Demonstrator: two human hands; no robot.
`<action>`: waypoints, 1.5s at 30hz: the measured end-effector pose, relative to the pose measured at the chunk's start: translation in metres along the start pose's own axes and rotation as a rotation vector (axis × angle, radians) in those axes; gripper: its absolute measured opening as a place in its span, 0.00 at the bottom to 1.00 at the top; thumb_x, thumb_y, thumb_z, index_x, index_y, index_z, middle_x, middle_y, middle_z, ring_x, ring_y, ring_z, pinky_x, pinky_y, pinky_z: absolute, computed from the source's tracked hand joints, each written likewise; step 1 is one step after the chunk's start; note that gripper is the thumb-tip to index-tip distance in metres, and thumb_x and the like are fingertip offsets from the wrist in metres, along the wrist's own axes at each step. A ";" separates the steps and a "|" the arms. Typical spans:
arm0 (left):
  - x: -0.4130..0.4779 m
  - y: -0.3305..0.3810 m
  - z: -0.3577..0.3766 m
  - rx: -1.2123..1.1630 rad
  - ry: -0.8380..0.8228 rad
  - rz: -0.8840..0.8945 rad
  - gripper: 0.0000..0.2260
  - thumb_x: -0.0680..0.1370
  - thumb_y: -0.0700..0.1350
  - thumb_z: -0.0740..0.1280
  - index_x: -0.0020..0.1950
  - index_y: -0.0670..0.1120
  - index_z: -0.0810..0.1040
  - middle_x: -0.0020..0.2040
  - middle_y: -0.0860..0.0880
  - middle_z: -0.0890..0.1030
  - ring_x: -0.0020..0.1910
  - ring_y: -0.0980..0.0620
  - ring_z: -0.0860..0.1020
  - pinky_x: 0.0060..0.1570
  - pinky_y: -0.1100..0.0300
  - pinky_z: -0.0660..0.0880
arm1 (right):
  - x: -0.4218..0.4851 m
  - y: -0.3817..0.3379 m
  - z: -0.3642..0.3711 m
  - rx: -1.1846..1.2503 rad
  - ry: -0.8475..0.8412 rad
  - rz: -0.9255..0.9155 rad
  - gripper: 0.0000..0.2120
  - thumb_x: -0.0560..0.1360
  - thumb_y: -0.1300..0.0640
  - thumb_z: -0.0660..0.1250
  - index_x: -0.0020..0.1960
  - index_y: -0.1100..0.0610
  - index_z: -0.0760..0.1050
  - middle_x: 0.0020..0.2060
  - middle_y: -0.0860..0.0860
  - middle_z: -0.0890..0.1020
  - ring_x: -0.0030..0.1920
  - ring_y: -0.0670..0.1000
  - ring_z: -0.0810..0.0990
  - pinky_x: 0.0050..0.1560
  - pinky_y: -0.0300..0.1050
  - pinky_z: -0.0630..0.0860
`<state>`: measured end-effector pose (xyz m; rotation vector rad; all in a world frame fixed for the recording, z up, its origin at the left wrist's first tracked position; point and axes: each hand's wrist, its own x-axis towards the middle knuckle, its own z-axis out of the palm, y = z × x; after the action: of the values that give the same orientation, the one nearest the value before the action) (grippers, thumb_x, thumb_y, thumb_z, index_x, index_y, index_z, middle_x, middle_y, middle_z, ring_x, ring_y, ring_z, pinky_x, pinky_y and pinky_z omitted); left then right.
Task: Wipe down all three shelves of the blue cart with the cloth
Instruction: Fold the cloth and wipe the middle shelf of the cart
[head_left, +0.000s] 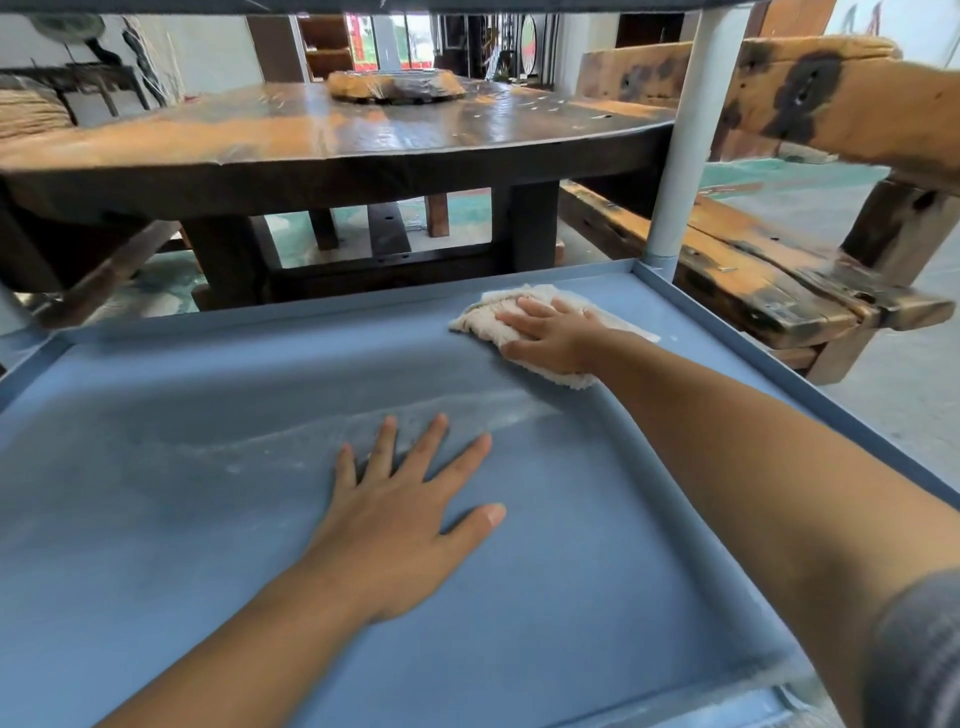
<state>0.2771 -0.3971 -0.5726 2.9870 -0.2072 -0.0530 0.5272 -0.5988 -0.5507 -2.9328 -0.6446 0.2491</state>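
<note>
Left forearm (249, 634) and right forearm (727, 441) are bare; a grey sleeve (919, 649) with faint darker stripes covers the right upper arm

The right hand (545, 332) presses flat on a crumpled white cloth (483, 317) near the far right corner of a blue cart shelf (597, 545), close to the pale upright post (675, 156). The left hand (400, 514) rests palm down with fingers spread on the shelf's middle, nearer than the cloth. A pale dusty streak (467, 410) crosses the shelf between the hands. Beyond the shelf's far rim stands a dark wooden table (311, 140), and a worn wooden bench (753, 270) lies past its right rim.
</note>
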 end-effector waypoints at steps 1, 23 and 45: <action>0.000 0.000 0.000 -0.005 0.000 -0.004 0.30 0.68 0.77 0.35 0.69 0.77 0.31 0.78 0.63 0.33 0.78 0.47 0.31 0.74 0.39 0.32 | 0.005 0.002 0.000 0.000 0.012 0.026 0.34 0.74 0.25 0.47 0.78 0.31 0.48 0.81 0.40 0.46 0.81 0.58 0.44 0.75 0.68 0.42; 0.000 0.002 -0.001 -0.039 0.003 -0.062 0.31 0.68 0.79 0.38 0.69 0.78 0.34 0.78 0.65 0.33 0.77 0.52 0.28 0.73 0.39 0.30 | 0.009 0.039 -0.028 0.158 0.377 0.528 0.26 0.74 0.45 0.53 0.72 0.38 0.66 0.73 0.49 0.71 0.74 0.59 0.68 0.73 0.64 0.63; 0.004 0.000 -0.003 -0.004 -0.061 -0.080 0.33 0.67 0.78 0.38 0.71 0.76 0.35 0.79 0.63 0.36 0.79 0.50 0.33 0.74 0.37 0.36 | -0.031 0.041 -0.005 0.037 0.094 0.477 0.49 0.57 0.14 0.38 0.76 0.28 0.44 0.82 0.50 0.42 0.80 0.65 0.42 0.74 0.72 0.42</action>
<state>0.2817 -0.3974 -0.5693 2.9907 -0.0934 -0.1532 0.5170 -0.6496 -0.5479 -2.9945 0.0805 0.1618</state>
